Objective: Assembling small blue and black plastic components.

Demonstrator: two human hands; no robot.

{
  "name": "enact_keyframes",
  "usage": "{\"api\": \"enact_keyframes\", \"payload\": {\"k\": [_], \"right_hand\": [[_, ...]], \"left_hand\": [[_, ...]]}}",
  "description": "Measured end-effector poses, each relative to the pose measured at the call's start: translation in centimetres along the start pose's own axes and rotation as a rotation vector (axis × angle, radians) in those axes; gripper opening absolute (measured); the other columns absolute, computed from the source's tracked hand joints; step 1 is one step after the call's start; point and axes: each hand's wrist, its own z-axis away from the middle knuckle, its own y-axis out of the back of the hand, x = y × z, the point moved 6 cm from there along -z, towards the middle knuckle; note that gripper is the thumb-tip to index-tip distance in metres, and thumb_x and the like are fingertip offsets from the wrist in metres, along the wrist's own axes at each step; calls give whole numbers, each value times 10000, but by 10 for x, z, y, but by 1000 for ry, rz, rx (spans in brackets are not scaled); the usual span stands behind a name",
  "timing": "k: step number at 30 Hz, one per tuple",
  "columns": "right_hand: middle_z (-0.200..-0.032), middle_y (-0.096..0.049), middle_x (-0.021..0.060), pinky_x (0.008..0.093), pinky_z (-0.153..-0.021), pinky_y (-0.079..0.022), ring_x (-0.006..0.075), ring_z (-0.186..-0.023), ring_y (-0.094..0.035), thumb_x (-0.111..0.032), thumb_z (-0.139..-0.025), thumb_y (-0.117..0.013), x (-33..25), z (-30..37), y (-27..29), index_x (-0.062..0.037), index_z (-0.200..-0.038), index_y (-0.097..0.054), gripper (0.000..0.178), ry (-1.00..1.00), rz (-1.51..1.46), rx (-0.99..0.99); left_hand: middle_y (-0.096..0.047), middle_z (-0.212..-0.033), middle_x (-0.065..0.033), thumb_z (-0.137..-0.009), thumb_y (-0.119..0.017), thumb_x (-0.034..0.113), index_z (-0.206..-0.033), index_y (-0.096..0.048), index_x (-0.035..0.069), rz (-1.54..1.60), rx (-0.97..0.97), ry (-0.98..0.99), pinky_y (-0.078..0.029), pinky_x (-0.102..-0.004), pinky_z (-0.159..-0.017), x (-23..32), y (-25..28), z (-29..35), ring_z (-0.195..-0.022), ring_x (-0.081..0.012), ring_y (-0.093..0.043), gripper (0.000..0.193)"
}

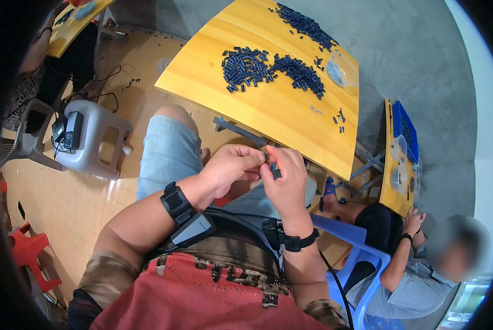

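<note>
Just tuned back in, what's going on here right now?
The seated person's left hand and right hand meet just short of the yellow table, fingertips pinched around a small dark piece, mostly hidden. Heaps of dark cylindrical pieces lie on the table. To the right, a co-worker sits with hands at another table's edge.

Soft light fills the fisheye-bent, black-rimmed view.

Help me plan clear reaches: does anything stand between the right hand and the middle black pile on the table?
Perhaps the near edge of the table; whether the right hand is above it is unclear. Past it, nothing visible blocks the middle pile; the pale bits lie right of the direct path.
</note>
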Motion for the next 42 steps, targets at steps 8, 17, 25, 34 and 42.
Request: {"api": "enact_keyframes", "payload": {"k": [8, 17, 25, 34, 42], "right_hand": [[-788, -552, 115, 370, -672, -445, 288, -753, -532, -20, -671, -631, -5, 2, 3, -3, -920, -603, 251, 23, -13, -35], [-789, -552, 122, 373, -670, -442, 294, -755, -530, -18, -670, -633, -7, 3, 3, -7, -888, -595, 221, 37, 12, -108], [-756, -559, 108, 360, -652, -449, 275, -723, -541, -17, -660, -648, -1, -1, 3, -9, -918, -610, 261, -2, -110, -38], [-781, -578, 106, 355, -659, -456, 271, -734, -553, -20, -671, -646, 8, -10, -11, -16, -919, -615, 250, -2, -104, -87], [-748, -584, 104, 309, -604, -469, 226, -672, -576, -52, -705, -668, 44, -32, -18, 1, -932, -632, 236, -223, -275, -217]], "left_hand": [[-626, -907, -46, -890, -567, 138, -967, -606, 3, 10, -4, -41, -512, -253, -744, -2, -2, 3, -802, -115, -607, 160], [-639, -881, -50, -881, -576, 130, -920, -629, 5, 26, 9, -67, -492, -236, -715, 0, -5, 8, -770, -102, -593, 140], [-631, -897, -44, -879, -581, 143, -940, -618, 14, 35, 0, -47, -496, -237, -728, 4, -2, 5, -786, -106, -598, 147], [-633, -870, -18, -862, -611, 140, -917, -629, 47, 56, 71, -33, -496, -212, -693, 5, 10, -4, -770, -81, -598, 109], [-653, -841, -37, -865, -602, 153, -911, -631, 41, 73, 187, 6, -475, -191, -639, 10, 35, -18, -726, -86, -605, 124]]}}
